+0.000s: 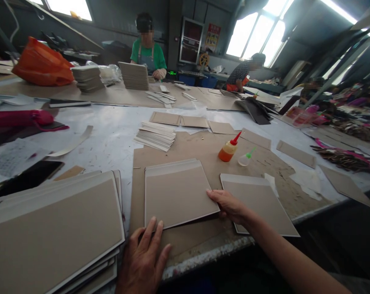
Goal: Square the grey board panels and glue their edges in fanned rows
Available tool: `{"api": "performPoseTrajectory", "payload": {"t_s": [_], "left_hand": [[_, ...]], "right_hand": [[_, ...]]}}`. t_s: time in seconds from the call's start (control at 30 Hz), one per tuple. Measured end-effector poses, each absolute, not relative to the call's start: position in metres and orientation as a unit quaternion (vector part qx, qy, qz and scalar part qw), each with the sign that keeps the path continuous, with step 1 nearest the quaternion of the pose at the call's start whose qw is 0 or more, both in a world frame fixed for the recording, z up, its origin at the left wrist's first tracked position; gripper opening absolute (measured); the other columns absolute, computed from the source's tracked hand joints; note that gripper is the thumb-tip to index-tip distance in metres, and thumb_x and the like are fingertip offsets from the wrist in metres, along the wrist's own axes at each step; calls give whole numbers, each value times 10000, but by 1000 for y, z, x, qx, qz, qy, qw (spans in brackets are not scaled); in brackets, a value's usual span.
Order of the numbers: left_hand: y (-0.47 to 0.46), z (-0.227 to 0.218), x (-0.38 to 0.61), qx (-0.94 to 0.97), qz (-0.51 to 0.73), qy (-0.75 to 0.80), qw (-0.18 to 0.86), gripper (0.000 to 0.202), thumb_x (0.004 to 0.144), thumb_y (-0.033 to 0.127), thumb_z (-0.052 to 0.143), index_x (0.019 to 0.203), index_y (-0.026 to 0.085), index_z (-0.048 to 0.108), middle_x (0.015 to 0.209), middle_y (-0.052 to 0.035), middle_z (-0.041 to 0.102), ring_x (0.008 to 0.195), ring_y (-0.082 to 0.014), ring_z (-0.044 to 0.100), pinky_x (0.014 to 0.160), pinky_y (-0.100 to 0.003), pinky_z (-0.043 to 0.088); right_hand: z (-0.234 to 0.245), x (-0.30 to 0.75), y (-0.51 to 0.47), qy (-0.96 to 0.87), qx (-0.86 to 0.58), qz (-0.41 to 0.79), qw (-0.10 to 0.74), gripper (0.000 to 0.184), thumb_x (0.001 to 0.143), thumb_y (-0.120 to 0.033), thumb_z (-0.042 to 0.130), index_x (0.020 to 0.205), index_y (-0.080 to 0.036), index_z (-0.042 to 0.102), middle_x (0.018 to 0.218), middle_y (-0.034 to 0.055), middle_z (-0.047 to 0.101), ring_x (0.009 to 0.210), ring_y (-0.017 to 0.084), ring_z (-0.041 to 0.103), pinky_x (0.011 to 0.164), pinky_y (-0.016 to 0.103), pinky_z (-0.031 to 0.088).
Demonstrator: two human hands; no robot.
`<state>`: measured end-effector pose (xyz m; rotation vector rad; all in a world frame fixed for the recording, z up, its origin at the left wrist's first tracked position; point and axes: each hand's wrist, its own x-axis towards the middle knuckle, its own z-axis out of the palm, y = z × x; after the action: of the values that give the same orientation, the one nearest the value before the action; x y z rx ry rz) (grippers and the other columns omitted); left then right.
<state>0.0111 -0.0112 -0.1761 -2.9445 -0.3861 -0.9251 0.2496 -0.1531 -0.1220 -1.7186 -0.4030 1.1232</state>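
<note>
A flat grey-brown board (175, 192) with a paler strip along its far edge is in front of me. My right hand (226, 204) pinches its right edge, thumb on top, with that side lifted slightly off the table. Fingers spread, my left hand (144, 255) rests near the board's lower left corner, its fingertips touching the edge. A second similar board (258, 200) lies to the right, partly behind my right hand and forearm. At the left is a stack of larger-looking boards (59, 228), close beside my left hand.
A glue bottle with a red tip (227, 151) and a small green-tipped bottle (244, 158) stand beyond the boards. Pale strips (156, 135) are piled behind. A black phone-like slab (28, 177) lies left. Co-workers (148, 53) work across the table, whose front edge (203, 255) is near.
</note>
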Motion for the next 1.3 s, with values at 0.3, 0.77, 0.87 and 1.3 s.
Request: {"api": "performPoseTrajectory", "payload": {"t_s": [0.3, 0.77, 0.87, 1.3], "left_hand": [[-13, -171, 9, -940, -316, -127, 12, 432, 798, 345, 545, 1175, 134, 530, 1206, -94, 551, 966, -235, 464, 812, -354, 426], [-41, -171, -6, -957, -245, -151, 33, 512, 819, 316, 504, 1263, 75, 418, 1317, -111, 457, 1250, -265, 347, 945, -397, 422], [-39, -173, -7, -957, -252, -143, 28, 517, 820, 321, 506, 1267, 78, 414, 1317, -116, 457, 1251, -266, 348, 954, -402, 411], [-38, -172, -6, -960, -237, -146, -12, 508, 814, 303, 517, 1264, 90, 419, 1294, -131, 478, 1244, -274, 354, 994, -416, 355]], "right_hand": [[-127, 243, -152, -144, -703, 470, 515, 420, 652, -560, 595, 710, -161, 479, 486, -74, 396, 347, 20, 283, 294, 144, 163], [-119, 238, -166, -181, -835, 449, 262, 456, 796, -590, 403, 676, -168, 531, 425, -23, 469, 328, 80, 406, 327, 177, 253], [-108, 238, -166, -271, -911, 300, 85, 474, 834, -545, 365, 575, -179, 519, 462, 48, 545, 454, 162, 549, 436, 232, 371], [-133, 202, -88, -543, -834, -31, 98, 601, 846, -536, 392, 1361, -233, 339, 1457, 105, 227, 1342, 307, 106, 1060, 520, 73]]}}
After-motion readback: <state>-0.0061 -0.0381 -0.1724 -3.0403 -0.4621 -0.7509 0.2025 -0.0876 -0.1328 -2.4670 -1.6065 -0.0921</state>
